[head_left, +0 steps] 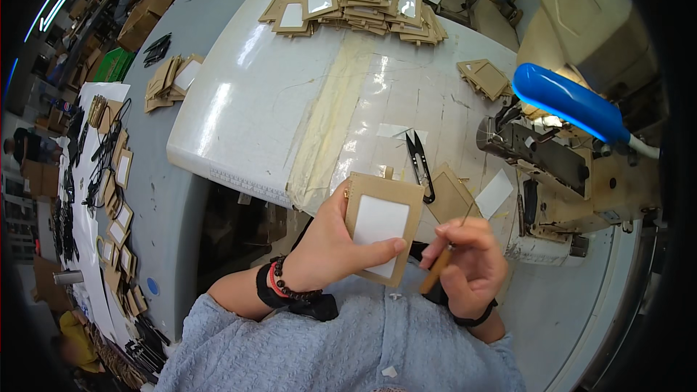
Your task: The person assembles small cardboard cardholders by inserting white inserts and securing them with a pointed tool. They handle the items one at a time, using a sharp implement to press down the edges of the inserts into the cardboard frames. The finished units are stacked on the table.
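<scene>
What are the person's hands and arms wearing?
No gloves. The left hand has a wide black band, a red band and a dark beaded bracelet at its wrist. The right hand has a thin black band. Crinkly light-blue sleeves leave the forearms partly bare.

Windowed card holder (382, 223) in our left hand (318, 252), wooden-handled awl (436, 270) in our right hand (477, 265).
We grip the tan holder with the thumb across its white window; the awl's thin shaft points away from us. Black thread snips (421, 170) lie on the worktable (239, 112), similar holders (367, 11) heap at its far edge, and a blue lamp (566, 99) juts beside the sewing machine (541, 161).
</scene>
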Action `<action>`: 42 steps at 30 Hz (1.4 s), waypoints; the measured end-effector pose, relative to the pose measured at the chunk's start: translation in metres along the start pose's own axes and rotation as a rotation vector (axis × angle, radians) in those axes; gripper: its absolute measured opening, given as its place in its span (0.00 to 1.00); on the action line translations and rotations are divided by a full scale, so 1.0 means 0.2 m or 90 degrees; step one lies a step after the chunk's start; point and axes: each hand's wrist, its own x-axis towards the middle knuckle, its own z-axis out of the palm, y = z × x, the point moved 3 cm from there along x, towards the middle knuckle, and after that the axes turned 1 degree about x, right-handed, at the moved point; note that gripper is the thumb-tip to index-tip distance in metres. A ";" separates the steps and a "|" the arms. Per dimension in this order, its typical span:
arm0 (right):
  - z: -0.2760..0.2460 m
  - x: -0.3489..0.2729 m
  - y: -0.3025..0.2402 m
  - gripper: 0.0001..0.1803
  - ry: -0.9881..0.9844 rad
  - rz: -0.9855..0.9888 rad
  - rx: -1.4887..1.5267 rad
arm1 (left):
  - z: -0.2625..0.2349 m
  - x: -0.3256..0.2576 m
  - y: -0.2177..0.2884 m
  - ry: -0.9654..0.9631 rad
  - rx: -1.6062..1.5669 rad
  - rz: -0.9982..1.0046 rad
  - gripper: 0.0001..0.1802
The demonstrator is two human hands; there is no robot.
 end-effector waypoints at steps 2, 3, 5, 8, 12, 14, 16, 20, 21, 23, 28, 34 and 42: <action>-0.02 -0.01 0.01 0.11 0.079 -0.002 -0.043 | -0.01 0.00 -0.01 0.009 0.024 -0.010 0.37; -0.01 0.00 0.00 0.11 0.074 -0.043 -0.112 | -0.01 0.00 0.00 0.009 0.025 -0.003 0.37; 0.03 0.03 -0.04 0.12 0.062 -0.125 -0.248 | -0.01 0.00 0.00 0.011 0.027 0.010 0.37; 0.01 0.08 -0.10 0.17 -0.123 -0.178 -0.576 | -0.01 0.00 0.01 0.023 0.042 0.019 0.37; 0.02 0.10 -0.12 0.24 -0.121 -0.180 -0.727 | -0.01 0.01 -0.01 0.022 0.025 0.019 0.37; 0.02 0.10 -0.13 0.24 -0.116 -0.172 -0.743 | 0.00 0.01 0.00 0.021 0.023 0.022 0.37; 0.02 0.11 -0.13 0.23 -0.123 -0.192 -0.732 | 0.00 0.01 0.00 0.022 0.029 0.021 0.37; 0.04 0.12 -0.12 0.22 -0.116 -0.243 -0.729 | 0.00 0.01 0.01 0.025 0.048 0.021 0.37; 0.04 0.12 -0.12 0.22 -0.121 -0.245 -0.732 | 0.00 0.01 0.01 0.027 0.049 0.021 0.37; 0.05 0.12 -0.13 0.21 -0.125 -0.244 -0.739 | 0.00 0.01 0.01 0.031 0.050 0.022 0.37; 0.06 0.12 -0.12 0.20 -0.126 -0.239 -0.757 | 0.00 0.00 0.03 0.048 0.057 0.029 0.35; 0.08 0.12 -0.12 0.20 -0.126 -0.224 -0.741 | 0.00 -0.01 0.04 0.052 0.058 0.047 0.34; 0.08 0.13 -0.12 0.19 -0.122 -0.221 -0.748 | 0.00 -0.01 0.03 0.064 0.059 0.060 0.34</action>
